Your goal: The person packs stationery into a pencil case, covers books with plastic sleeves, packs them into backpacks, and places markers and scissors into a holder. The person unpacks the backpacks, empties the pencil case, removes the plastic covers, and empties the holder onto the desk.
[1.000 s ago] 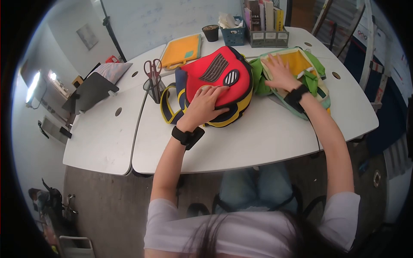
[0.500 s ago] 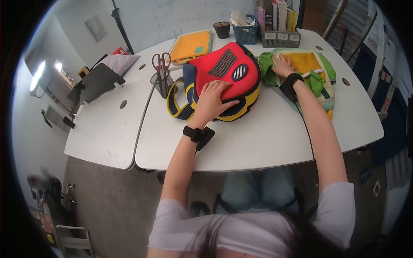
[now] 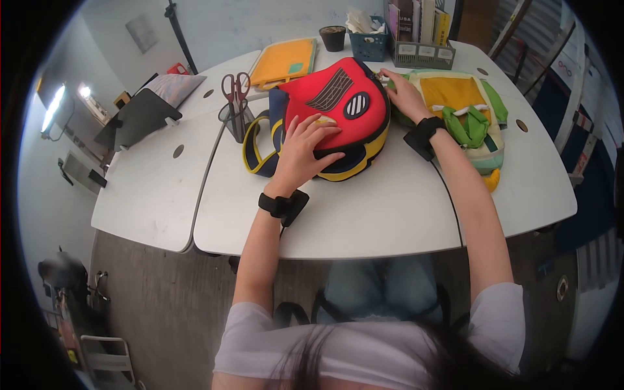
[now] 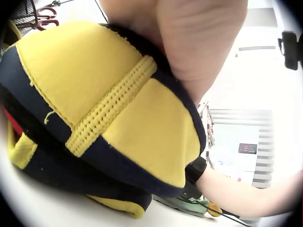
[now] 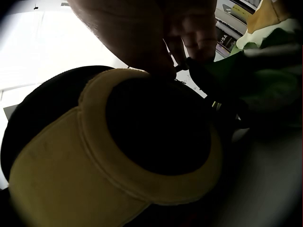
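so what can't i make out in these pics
- Head: inside of the red bag, hidden by its outer fabric.
- Head: writing on the whiteboard, too faint.
- Right wrist: whether the right hand's fingers grip anything, lost in shadow.
- Left wrist: the left hand's full shape, cut off by the top edge.

Tabletop surroundings: stationery, containers and furnishings noted.
Orange folder (image 3: 279,62) lies flat on the white table (image 3: 338,221). Scissors (image 3: 236,90) stand handles up in a mesh holder (image 3: 238,125). Along the far edge, in order: black pot (image 3: 333,40), blue basket (image 3: 368,48) containing white crumpled material (image 3: 361,23), grey crate (image 3: 422,56) of upright books (image 3: 426,23). Dark panel (image 3: 144,118) observed beside a pale cushion (image 3: 174,88); ladder (image 3: 588,117) beyond the table.
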A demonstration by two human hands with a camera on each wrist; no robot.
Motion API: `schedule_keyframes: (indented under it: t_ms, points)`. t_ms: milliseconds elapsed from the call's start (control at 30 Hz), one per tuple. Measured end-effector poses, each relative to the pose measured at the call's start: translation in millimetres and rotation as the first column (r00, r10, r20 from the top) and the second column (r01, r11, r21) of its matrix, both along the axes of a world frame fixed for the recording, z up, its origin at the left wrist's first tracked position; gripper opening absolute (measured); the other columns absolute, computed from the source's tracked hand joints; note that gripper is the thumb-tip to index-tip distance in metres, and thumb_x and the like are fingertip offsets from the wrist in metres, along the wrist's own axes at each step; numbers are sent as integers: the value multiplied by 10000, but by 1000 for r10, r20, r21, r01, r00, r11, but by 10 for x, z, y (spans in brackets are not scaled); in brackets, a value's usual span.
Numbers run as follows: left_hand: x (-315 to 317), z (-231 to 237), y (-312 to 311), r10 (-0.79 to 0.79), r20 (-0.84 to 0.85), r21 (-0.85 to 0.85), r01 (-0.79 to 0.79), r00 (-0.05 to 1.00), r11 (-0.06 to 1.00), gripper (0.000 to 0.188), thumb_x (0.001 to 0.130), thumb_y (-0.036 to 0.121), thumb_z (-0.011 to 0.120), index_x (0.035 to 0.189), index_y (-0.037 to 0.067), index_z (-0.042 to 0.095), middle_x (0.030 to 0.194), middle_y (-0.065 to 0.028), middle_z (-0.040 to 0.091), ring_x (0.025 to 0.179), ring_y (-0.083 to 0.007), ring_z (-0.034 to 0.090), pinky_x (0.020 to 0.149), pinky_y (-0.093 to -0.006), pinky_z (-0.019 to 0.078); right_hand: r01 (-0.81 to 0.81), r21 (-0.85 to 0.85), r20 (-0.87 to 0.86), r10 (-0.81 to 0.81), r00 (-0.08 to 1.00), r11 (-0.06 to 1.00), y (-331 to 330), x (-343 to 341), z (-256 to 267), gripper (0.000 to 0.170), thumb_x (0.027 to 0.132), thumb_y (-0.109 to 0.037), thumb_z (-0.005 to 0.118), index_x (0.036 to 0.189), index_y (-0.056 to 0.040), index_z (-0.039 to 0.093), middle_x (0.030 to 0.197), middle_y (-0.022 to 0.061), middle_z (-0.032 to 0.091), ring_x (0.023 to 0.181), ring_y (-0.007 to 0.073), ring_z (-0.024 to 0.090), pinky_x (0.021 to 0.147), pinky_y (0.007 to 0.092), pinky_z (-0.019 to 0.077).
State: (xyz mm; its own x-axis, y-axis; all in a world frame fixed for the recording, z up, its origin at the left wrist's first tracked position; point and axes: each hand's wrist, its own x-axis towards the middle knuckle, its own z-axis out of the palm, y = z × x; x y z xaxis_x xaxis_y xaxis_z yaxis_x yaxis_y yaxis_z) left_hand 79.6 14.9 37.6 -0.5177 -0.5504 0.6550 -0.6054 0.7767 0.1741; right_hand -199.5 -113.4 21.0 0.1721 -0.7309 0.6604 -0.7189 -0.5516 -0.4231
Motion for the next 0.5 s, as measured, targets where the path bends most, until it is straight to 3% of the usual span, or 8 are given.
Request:
schedule_keyframes:
  t_ms: [67,133,167,233,267,367,500]
  points:
    - [29,-2,-9,-2,14,-6,3,1000,1000,405,702,272,715,1060,123,597,1088,-32,575,1175,-250,430,1053,-459,230,23,-64,-50,-27,998,998,-45,9,41,381,817,-127,537,1195,-118,495,1140,112,542,1003,309,539,833,372,441]
    - [49,1,-2,-7,27,-4,8,1000,1000,404,704,275,714,1060,125,597,1085,-31,576,1173,-249,432,1052,-461,231,100,21,-206,-94,974,995,-11,12,178,329,809,-135,546,1138,-144,549,1071,86,550,948,278,563,787,362,461]
    - [49,19,12,-9,42,12,8,999,1000,408,703,253,715,1069,122,595,1104,-31,571,1190,-244,422,1059,-457,218,98,25,-207,-91,974,995,-34,1,189,329,809,-135,546,1138,-144,549,1071,86,550,948,278,563,787,362,461]
    - [41,22,32,-8,49,35,6,999,999,413,702,232,716,1079,119,593,1122,-30,566,1206,-238,413,1066,-454,205,-72,3,-142,71,987,997,-84,-27,218,284,800,-134,556,1080,-150,595,1054,77,543,850,250,574,741,332,466]
    - [38,23,30,-13,46,24,12,999,1000,408,708,234,711,1081,122,592,1122,-30,565,1202,-235,415,1063,-454,209,-136,72,-73,141,987,988,-102,-29,250,293,786,-134,572,1077,-142,600,972,57,575,706,187,565,658,296,464]
    - [26,14,22,-9,30,-13,9,999,1000,387,720,256,701,1070,128,593,1098,-25,570,1171,-232,434,1047,-459,233,-240,111,13,240,971,964,-79,-35,314,307,777,-134,582,1083,-126,599,859,35,594,596,118,522,588,273,451]
    - [12,18,25,-10,49,-21,11,999,1000,386,732,226,689,1093,135,589,1112,-25,568,1178,-223,431,1050,-449,235,-222,155,-43,231,972,963,37,6,395,336,775,-132,593,1111,-113,586,777,20,612,573,70,516,548,269,445]
